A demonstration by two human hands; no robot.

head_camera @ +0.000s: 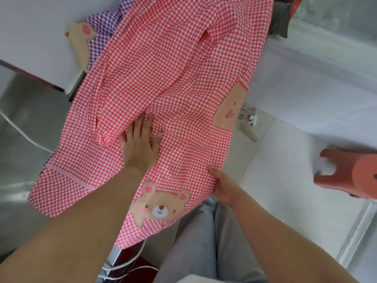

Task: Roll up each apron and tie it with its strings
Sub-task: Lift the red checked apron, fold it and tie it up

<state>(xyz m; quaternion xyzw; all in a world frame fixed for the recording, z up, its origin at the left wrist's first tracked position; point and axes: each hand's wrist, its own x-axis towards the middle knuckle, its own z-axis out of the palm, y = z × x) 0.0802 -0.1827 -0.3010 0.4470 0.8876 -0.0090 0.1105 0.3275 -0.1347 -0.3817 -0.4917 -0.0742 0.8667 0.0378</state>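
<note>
On table (30, 27), centre frame: red apron (173, 64) spread mostly flat, covering most of the top, near end hanging over the edge toward the person.
Long axis: runs roughly 1 o'clock to 7 o'clock; bear patch (161, 207) at the near, 6 o'clock end.
Left hand (140, 144): palm down on the cloth mid-apron, fingers spread and flat, pointing to 12 o'clock. Pinching nothing.
Right hand (222, 188): at the 4 o'clock hem, thumb on top, fingers curled under the edge. Looks like a loose grip on the hem; fingertips hidden under the cloth, so can't confirm.
Fold: loose sleeve-like fold (106, 111) lies at 10 o'clock from the left fingers, just beside them.
Strings: can't pick them out here.
Second apron: purple apron (106, 23) under the red one, showing at 11 o'clock, with its own bear patch.
Step (my read): flattening and squaring up; rolling not started, nothing tied.
Key relation: free cloth extends away from both hands toward 1 o'clock; right hand is nearer the edge, left is pinning the middle.
Next move needs: probably roll along the long axis from the near end, so the left hand has to come off the middle first.
Risk: wrinkles and that side fold getting rolled in; overhang sliding off.
Off-table: pink stool (350, 176) on the floor at 3 o'clock, well apart.
</note>
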